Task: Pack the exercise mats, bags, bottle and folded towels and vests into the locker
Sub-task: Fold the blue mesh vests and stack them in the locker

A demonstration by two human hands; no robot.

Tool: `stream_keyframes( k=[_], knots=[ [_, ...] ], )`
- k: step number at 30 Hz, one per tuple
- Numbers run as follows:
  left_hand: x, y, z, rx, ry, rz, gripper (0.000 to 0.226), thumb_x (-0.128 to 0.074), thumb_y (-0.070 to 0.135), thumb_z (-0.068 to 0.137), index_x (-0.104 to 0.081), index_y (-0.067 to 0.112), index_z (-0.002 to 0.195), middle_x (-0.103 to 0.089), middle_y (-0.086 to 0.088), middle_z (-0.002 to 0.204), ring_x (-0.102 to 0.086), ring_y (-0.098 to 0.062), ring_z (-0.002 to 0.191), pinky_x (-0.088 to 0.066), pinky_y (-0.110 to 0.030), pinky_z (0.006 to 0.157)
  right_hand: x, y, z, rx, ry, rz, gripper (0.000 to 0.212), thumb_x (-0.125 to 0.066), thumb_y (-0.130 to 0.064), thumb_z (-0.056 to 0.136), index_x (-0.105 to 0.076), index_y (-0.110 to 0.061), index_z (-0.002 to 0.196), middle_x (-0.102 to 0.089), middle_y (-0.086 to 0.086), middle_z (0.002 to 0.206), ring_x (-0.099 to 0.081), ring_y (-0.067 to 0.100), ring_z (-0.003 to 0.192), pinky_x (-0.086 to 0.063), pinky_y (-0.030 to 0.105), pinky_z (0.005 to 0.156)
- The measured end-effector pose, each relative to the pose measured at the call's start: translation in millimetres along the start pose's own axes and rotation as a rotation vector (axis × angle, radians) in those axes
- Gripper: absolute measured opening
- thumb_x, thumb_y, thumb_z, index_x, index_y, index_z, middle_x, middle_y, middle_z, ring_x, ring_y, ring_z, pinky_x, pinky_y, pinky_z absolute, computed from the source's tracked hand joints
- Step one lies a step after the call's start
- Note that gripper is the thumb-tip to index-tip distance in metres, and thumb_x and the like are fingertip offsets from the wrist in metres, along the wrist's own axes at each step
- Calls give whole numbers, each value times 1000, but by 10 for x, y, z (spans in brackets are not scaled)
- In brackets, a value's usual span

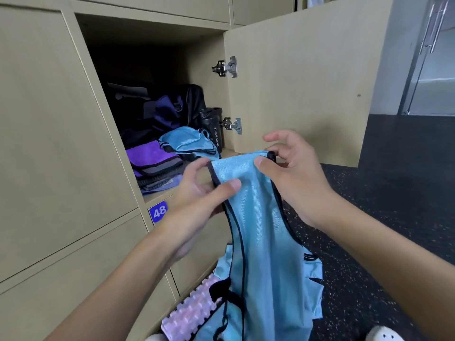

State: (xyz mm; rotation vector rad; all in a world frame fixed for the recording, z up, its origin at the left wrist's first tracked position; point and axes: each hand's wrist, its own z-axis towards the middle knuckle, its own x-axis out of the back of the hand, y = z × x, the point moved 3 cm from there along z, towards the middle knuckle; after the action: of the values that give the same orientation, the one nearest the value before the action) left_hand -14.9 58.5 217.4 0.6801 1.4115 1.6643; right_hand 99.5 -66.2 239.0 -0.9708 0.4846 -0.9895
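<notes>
A light blue vest (261,232) with black trim hangs in front of the open locker (152,30). My left hand (202,193) pinches its upper left shoulder strap, and my right hand (293,173) pinches the upper right strap. Inside the locker lie a folded blue vest (187,141), a stack of folded towels with a purple one on top (152,156), a dark and purple bag (157,114) and a black sport bottle (214,129) standing at the right wall.
The locker door (302,89) stands open to the right. A pink ridged mat (189,313) lies on the floor below the vest. The dark speckled floor (394,193) stretches right. Locker number plate 48 (158,212) sits beneath the opening.
</notes>
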Motion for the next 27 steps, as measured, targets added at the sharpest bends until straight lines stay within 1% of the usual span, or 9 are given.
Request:
stream_keyframes(
  k=[2, 5, 7, 11, 15, 19, 23, 25, 27],
  knots=[
    [-22, -110, -20, 79, -45, 46, 51, -74, 10, 84, -53, 10, 130, -76, -10, 105, -72, -25, 97, -55, -31, 84, -11, -39, 47, 7, 22, 0, 29, -71, -21, 81, -56, -39, 99, -65, -6, 84, -58, 15, 73, -48, 38, 73],
    [-41, -165, -18, 116, -95, -9, 19, -62, 13, 92, -69, 5, 107, -76, -8, 102, -71, -13, 87, -54, -21, 75, 32, -38, 66, -23, 31, 35, 34, -70, -10, 87, -54, -36, 102, -64, 2, 89, -57, 12, 71, -45, 29, 73],
    [-43, -178, -5, 120, -133, -79, 23, -66, 17, 87, -67, 5, 107, -75, -4, 103, -70, -9, 85, -53, -25, 80, 63, -29, 57, -42, 11, 59, 33, -68, -7, 89, -54, -30, 108, -63, 3, 87, -56, 11, 70, -46, 28, 73],
    [-53, -277, -8, 186, -234, -197, 57, -67, 18, 81, -49, 3, 133, -68, -9, 125, -66, -22, 108, -52, -40, 97, 58, -17, 21, -63, -152, 136, 33, -65, -4, 90, -53, -24, 113, -63, 6, 87, -55, 15, 77, -44, 31, 78],
    [-116, -297, -26, 162, -324, -85, 37, -66, 18, 90, -62, 6, 124, -69, -11, 123, -66, -23, 113, -52, -36, 100, 63, 15, -20, -50, -217, 103, 34, -62, -6, 91, -49, -25, 116, -59, 5, 87, -51, 13, 75, -42, 29, 77],
    [-63, -313, 39, 169, -193, -50, 25, -65, 17, 85, -72, 1, 102, -75, -14, 104, -70, -19, 88, -56, -29, 83, 187, 10, 6, -36, -49, 27, 36, -57, -1, 95, -43, -21, 122, -56, -2, 82, -47, 3, 61, -42, 17, 67],
    [-56, -206, 79, 91, -93, -1, 13, -62, 9, 92, -73, 5, 97, -76, -12, 95, -71, -16, 77, -58, -27, 71, 249, 106, -28, -154, -7, 116, 58, -71, -16, 87, -39, -26, 134, -68, 5, 98, -66, 10, 85, -52, 29, 86],
    [-40, -104, 110, 26, -32, -35, 15, -59, 9, 94, -72, 3, 99, -77, -11, 93, -71, -14, 74, -57, -23, 66, 199, 198, -102, -270, -163, 117, 88, -80, -26, 74, -30, -33, 145, -72, 2, 108, -72, 15, 95, -55, 39, 91],
    [6, -16, 140, -30, 60, -85, 18, -58, 10, 96, -71, -1, 102, -76, -12, 96, -71, -16, 78, -57, -24, 70, 104, 263, -208, -334, -351, 66, 96, -82, -14, 74, -25, -37, 148, -74, 4, 108, -73, 25, 93, -56, 48, 87]
  ],
)
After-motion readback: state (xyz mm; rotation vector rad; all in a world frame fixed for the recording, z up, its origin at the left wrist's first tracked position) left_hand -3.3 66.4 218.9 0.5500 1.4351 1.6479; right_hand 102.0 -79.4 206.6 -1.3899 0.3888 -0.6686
